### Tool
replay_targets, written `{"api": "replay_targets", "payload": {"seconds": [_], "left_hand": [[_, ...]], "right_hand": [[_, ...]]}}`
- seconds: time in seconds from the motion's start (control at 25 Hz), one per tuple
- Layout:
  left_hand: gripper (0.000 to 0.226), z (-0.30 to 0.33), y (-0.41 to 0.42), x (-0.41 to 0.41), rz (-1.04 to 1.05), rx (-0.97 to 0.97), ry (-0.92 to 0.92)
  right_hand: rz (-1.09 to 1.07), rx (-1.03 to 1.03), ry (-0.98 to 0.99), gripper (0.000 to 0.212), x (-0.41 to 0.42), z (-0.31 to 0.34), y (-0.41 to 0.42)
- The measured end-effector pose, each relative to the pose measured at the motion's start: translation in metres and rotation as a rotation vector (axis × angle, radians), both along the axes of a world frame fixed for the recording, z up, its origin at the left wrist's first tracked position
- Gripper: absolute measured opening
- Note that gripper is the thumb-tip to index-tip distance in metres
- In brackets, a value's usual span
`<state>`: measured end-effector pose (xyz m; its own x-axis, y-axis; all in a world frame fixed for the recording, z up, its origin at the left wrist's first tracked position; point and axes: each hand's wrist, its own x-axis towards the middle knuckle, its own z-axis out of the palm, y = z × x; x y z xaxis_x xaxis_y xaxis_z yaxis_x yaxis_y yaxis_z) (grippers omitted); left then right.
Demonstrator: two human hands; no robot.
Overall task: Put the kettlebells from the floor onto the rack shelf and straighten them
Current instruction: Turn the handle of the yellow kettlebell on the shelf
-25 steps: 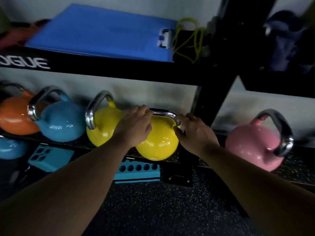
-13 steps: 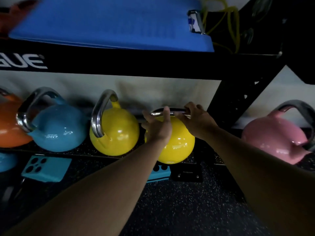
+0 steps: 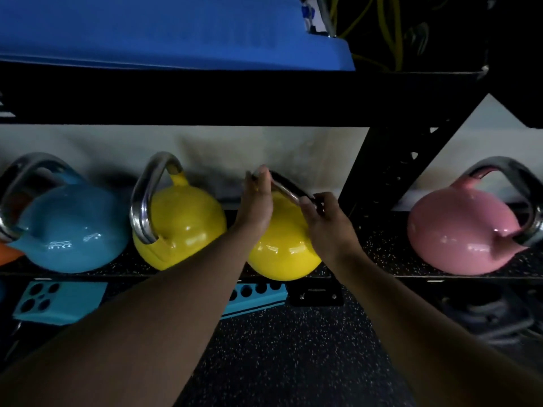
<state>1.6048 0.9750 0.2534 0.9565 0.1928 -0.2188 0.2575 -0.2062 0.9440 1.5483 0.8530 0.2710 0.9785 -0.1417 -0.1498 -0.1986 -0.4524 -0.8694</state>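
A yellow kettlebell (image 3: 282, 257) sits on the low rack shelf (image 3: 382, 248) just left of the black upright. Its steel handle runs slantwise from upper left to lower right. My left hand (image 3: 257, 201) holds the handle's far left end and my right hand (image 3: 326, 224) grips its near right end. A second yellow kettlebell (image 3: 185, 224) stands to the left with its handle turned sideways, then a blue kettlebell (image 3: 70, 230). A pink kettlebell (image 3: 461, 230) sits on the shelf to the right of the upright.
The black rack upright (image 3: 390, 177) with its diagonal brace rises right of my hands. A blue mat (image 3: 164, 27) and yellow bands (image 3: 390, 27) lie on the upper shelf. Teal blocks (image 3: 58, 301) lie on the speckled floor under the shelf; an orange kettlebell (image 3: 10, 254) shows at far left.
The view has moved closer to the shelf. Both hands have shifted along the handle, and the handle has turned from level across to a slant.
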Motion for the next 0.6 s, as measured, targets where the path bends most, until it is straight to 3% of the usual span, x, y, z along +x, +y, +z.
{"api": "replay_targets", "payload": {"seconds": [0.12,0.36,0.48,0.6], "left_hand": [[0.062,-0.007,0.002,0.017,-0.135,0.027,0.026],[0.085,-0.007,0.004,0.038,-0.114,-0.076,0.059],[0.066,-0.003,0.012,0.054,-0.167,-0.114,0.107],[0.062,-0.007,0.015,0.055,-0.206,-0.129,0.12]], "right_hand": [[-0.074,0.147,0.021,0.028,-0.002,-0.008,-0.002],[-0.1,0.441,-0.016,0.033,0.005,-0.017,0.035],[-0.125,0.541,-0.033,0.041,0.008,-0.022,0.059],[-0.141,0.576,-0.056,0.044,0.009,-0.027,0.066]]}}
